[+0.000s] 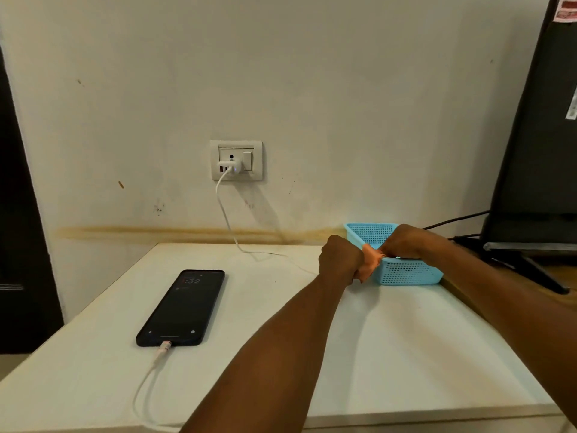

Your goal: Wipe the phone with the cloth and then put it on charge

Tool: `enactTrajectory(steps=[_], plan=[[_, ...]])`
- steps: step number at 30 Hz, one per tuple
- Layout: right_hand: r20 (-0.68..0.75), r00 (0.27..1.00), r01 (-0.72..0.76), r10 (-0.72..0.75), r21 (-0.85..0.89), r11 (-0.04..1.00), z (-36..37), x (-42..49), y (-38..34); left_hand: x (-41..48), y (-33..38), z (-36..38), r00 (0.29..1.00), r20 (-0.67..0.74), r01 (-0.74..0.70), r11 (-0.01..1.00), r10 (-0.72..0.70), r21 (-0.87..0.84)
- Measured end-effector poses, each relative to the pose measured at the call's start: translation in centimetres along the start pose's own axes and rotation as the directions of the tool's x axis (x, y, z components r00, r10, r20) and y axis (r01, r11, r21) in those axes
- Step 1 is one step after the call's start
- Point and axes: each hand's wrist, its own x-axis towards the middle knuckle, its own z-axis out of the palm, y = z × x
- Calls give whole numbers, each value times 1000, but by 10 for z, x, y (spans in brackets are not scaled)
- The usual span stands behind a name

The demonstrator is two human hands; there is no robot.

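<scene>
A black phone (182,307) lies face up on the white table (390,354), its screen lit, with a white charging cable (146,382) plugged into its near end. The cable runs from a white charger (229,166) in the wall socket (236,160). An orange cloth (370,260) is stretched between my two hands at the rim of a blue basket (406,270). My left hand (340,259) grips the cloth's near end. My right hand (406,242) holds the other end over the basket. Most of the cloth is hidden by my fingers.
The blue perforated basket sits at the table's far right corner by the wall. A dark screen on a stand (537,151) rises to the right, with black cables (456,221) behind the basket. A dark door frame (18,214) stands at left.
</scene>
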Motion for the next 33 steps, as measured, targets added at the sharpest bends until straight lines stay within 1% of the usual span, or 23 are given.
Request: enactTrajectory(steps=[3, 7, 12, 16, 21, 26, 28, 30, 33], plan=[[9, 1000, 14, -14, 2, 1000, 0, 1, 0, -3, 1, 3, 1000, 0, -6, 1000, 6, 11], [7, 999, 49, -49, -67, 997, 1, 2, 1, -6, 0, 8, 1000, 4, -21, 1000, 21, 10], [-7, 999, 48, -49, -50, 998, 0, 2, 3, -9, 0, 5, 999, -29, -41, 999, 41, 5], [-33, 998, 58, -58, 9, 998, 1, 3, 3, -10, 1, 2, 996, -57, -71, 996, 73, 46], [-64, 996, 59, -56, 51, 997, 4, -1, 5, -16, 4, -4, 981, -106, -146, 980, 161, 138], [-135, 990, 67, -39, 209, 976, 0, -4, 2, -25, 13, -21, 974, -138, -157, 977, 178, 147], [-164, 984, 110, -65, 280, 954, -3, -6, -1, -28, 16, -32, 968, -151, -178, 974, 198, 141], [-229, 966, 197, -120, 349, 916, -7, -10, -5, -33, 21, -45, 957, -170, -207, 966, 233, 157], [-356, 906, 368, -227, 400, 839, -17, -25, -15, -39, 30, -68, 916, -240, -272, 938, 320, 213]])
